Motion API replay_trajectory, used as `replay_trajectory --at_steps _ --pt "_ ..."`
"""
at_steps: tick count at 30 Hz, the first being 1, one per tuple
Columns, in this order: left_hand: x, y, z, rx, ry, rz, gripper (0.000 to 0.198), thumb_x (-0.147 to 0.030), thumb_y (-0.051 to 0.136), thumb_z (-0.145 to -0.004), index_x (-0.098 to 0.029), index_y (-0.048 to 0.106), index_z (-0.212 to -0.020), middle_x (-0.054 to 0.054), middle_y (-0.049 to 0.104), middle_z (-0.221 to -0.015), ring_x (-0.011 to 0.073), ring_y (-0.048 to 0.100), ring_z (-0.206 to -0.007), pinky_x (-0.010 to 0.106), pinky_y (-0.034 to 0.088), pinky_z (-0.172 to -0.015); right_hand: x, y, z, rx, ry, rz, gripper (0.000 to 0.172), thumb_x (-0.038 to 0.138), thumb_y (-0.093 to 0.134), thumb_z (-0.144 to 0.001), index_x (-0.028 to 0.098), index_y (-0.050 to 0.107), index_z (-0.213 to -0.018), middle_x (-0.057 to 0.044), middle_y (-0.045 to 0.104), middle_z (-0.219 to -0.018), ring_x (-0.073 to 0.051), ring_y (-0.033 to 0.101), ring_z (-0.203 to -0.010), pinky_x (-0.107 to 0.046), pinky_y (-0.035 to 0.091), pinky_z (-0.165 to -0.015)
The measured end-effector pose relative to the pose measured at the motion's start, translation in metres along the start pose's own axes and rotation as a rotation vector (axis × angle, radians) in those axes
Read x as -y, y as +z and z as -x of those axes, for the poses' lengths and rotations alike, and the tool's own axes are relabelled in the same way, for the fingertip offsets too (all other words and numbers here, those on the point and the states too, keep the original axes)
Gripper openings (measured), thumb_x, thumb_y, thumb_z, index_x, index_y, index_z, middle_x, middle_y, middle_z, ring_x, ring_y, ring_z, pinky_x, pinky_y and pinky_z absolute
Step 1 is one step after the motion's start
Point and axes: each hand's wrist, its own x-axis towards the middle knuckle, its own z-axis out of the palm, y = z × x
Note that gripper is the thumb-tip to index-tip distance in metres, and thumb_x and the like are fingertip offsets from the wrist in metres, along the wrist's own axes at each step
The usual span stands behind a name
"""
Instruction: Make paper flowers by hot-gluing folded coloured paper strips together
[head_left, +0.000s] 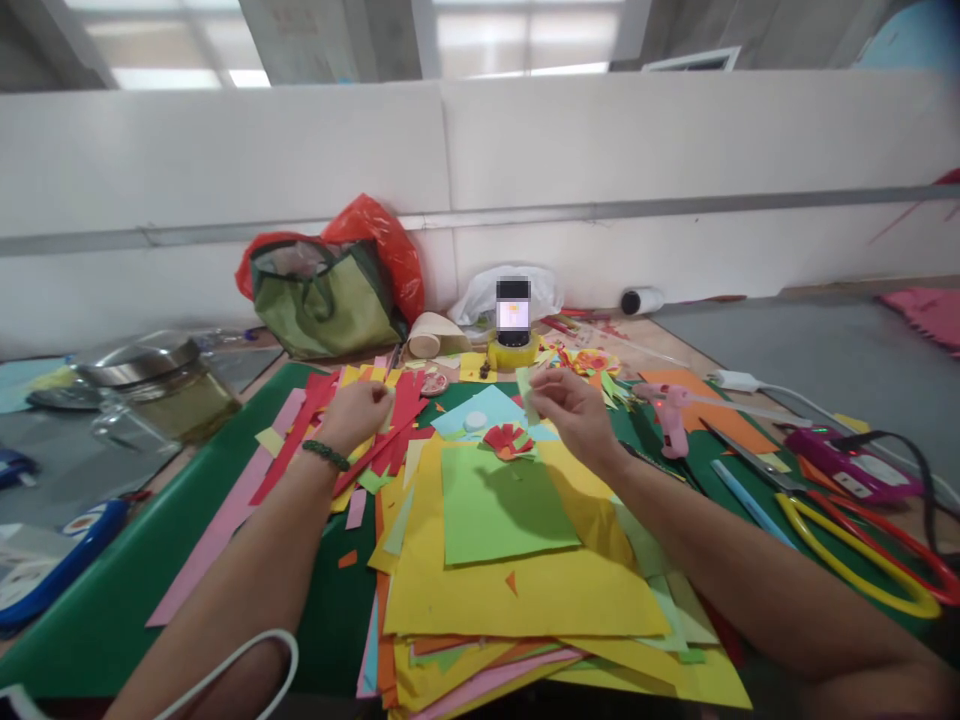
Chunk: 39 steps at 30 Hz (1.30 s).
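Observation:
Pinched between the fingertips of my right hand (571,408) is a pale green paper piece (526,396), held up above the stack. My left hand (358,412), wearing a dark green bracelet at the wrist, is closed over the red strips. A sliver of pale paper (391,402) shows at its fingertips. Between the hands a red paper flower (508,441) with green bits rests at the top edge of a bright green sheet (502,510). That sheet lies on a larger yellow sheet (435,600), above a pile of coloured papers. Light blue paper (450,425) lies behind the flower.
Red paper strips (274,468) and a long pink strip (217,530) lie left on a green mat (90,600). A pink glue gun (673,425), large scissors (795,500) and a purple power strip (855,470) are right. A glass jar (165,400), green bag (322,305) and phone (513,312) stand behind.

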Motion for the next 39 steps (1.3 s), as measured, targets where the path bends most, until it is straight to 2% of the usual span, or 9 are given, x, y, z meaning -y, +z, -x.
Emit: replay_trajectory --at_steps 3,6,8,11,14,19,23,32,39 --pt "0.010 -0.003 -0.005 0.009 -0.093 -0.233 0.027 -0.033 0.053 -0.076 -0.017 0.073 -0.085 0.012 0.072 -0.086 0.0293 0.065 -0.082 0.031 0.043 -0.062 -0.002 -0.008 -0.007 -0.111 -0.052 -0.004 0.017 0.031 0.068 -0.071 0.020 0.058 -0.081 0.004 0.060 -0.061 -0.010 0.055 -0.055 -0.024 0.045 -0.054" --pt "0.001 -0.001 0.000 -0.129 -0.037 -0.206 0.041 -0.034 0.056 -0.076 -0.015 0.070 -0.110 0.015 0.071 -0.103 0.0312 0.064 -0.093 0.035 0.047 -0.071 -0.002 -0.008 -0.008 -0.107 -0.039 0.012 0.022 0.031 0.069 -0.071 0.020 0.058 -0.086 0.005 0.060 -0.060 -0.010 0.053 -0.052 -0.025 0.045 -0.052" --pt "-0.013 0.004 0.009 -0.172 0.071 -0.030 0.038 -0.036 0.055 -0.078 -0.014 0.072 -0.105 0.013 0.072 -0.097 0.0275 0.065 -0.086 0.034 0.048 -0.074 -0.001 -0.004 -0.004 -0.061 -0.006 0.010 0.028 0.031 0.069 -0.071 0.020 0.056 -0.093 0.004 0.063 -0.063 -0.010 0.054 -0.052 -0.025 0.045 -0.053" --pt "-0.037 0.015 0.026 -0.094 0.228 0.371 0.034 -0.044 0.057 -0.078 -0.017 0.075 -0.087 0.008 0.074 -0.087 0.0223 0.065 -0.077 0.031 0.050 -0.071 0.001 0.002 0.002 -0.002 0.010 -0.001 0.034 0.032 0.068 -0.072 0.020 0.053 -0.100 0.003 0.065 -0.065 -0.012 0.057 -0.056 -0.026 0.046 -0.056" --pt "-0.056 0.027 0.042 -0.006 0.338 0.575 0.032 -0.045 0.059 -0.078 -0.018 0.075 -0.079 0.007 0.075 -0.081 0.0204 0.065 -0.077 0.029 0.050 -0.070 0.001 0.002 0.003 0.009 -0.015 0.023 0.035 0.032 0.067 -0.073 0.020 0.052 -0.102 0.004 0.063 -0.063 -0.012 0.057 -0.056 -0.025 0.044 -0.055" --pt "-0.069 0.039 0.053 0.200 0.245 0.714 0.037 -0.050 0.063 -0.074 -0.016 0.074 -0.082 0.007 0.074 -0.078 0.0163 0.060 -0.065 0.026 0.047 -0.059 -0.002 0.000 -0.001 0.014 -0.006 0.055 0.036 0.030 0.066 -0.072 0.020 0.051 -0.103 0.004 0.063 -0.065 -0.012 0.056 -0.057 -0.025 0.044 -0.056" --pt "-0.075 0.040 0.055 0.343 0.118 0.846 0.044 -0.054 0.068 -0.067 -0.015 0.074 -0.087 0.006 0.072 -0.079 0.0143 0.057 -0.062 0.024 0.046 -0.054 0.004 0.006 0.007 0.125 0.023 0.068 0.035 0.029 0.065 -0.074 0.020 0.050 -0.106 0.001 0.065 -0.071 -0.013 0.059 -0.062 -0.026 0.047 -0.059" --pt "-0.081 0.034 0.063 0.338 0.164 0.931 0.032 -0.048 0.067 -0.068 -0.017 0.066 -0.061 0.000 0.059 -0.057 0.0122 0.049 -0.057 0.024 0.042 -0.054 -0.002 0.022 0.026 0.365 -0.103 0.189 0.035 0.025 0.056 -0.083 0.020 0.046 -0.116 0.000 0.069 -0.071 -0.014 0.063 -0.063 -0.025 0.050 -0.060" --pt "-0.082 0.034 0.065 0.347 0.209 0.911 0.039 -0.055 0.059 -0.075 -0.018 0.056 -0.061 0.000 0.055 -0.057 0.0125 0.049 -0.056 0.024 0.041 -0.055 -0.004 0.019 0.024 0.300 -0.152 0.231 0.021 0.031 0.054 -0.088 0.020 0.049 -0.106 0.003 0.062 -0.065 -0.012 0.057 -0.054 -0.023 0.046 -0.052"
